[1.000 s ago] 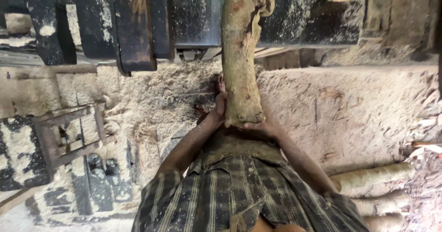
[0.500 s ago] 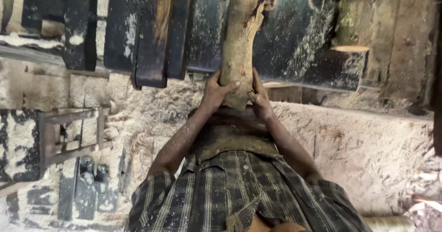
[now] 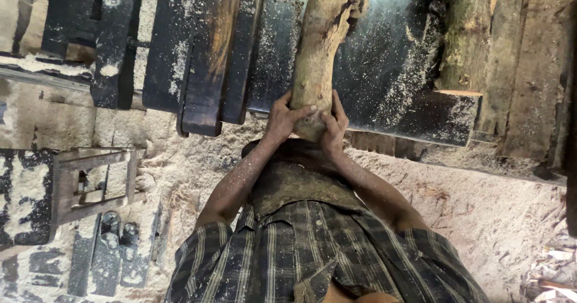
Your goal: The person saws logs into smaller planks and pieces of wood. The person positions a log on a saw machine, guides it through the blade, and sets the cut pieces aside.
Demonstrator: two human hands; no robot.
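A thick, rough log point(image 3: 321, 44) with pale bark stretches away from me over a dark, sawdust-covered machine table point(image 3: 390, 68). My left hand point(image 3: 283, 115) grips the log's near end from the left. My right hand point(image 3: 333, 122) clasps the same end from the right. Both forearms are dusted with sawdust and reach out over my checked shirt.
Dark metal and wood beams point(image 3: 204, 56) lie left of the log. A second log point(image 3: 466, 35) rests on the table at the right. Sawdust covers the floor point(image 3: 481, 207). A metal frame point(image 3: 90, 183) and bolted plates point(image 3: 111, 243) sit at the lower left.
The log's near end has gone from resting low by the sawdust floor to being held up at the table's edge. My view has shifted forward over the table.
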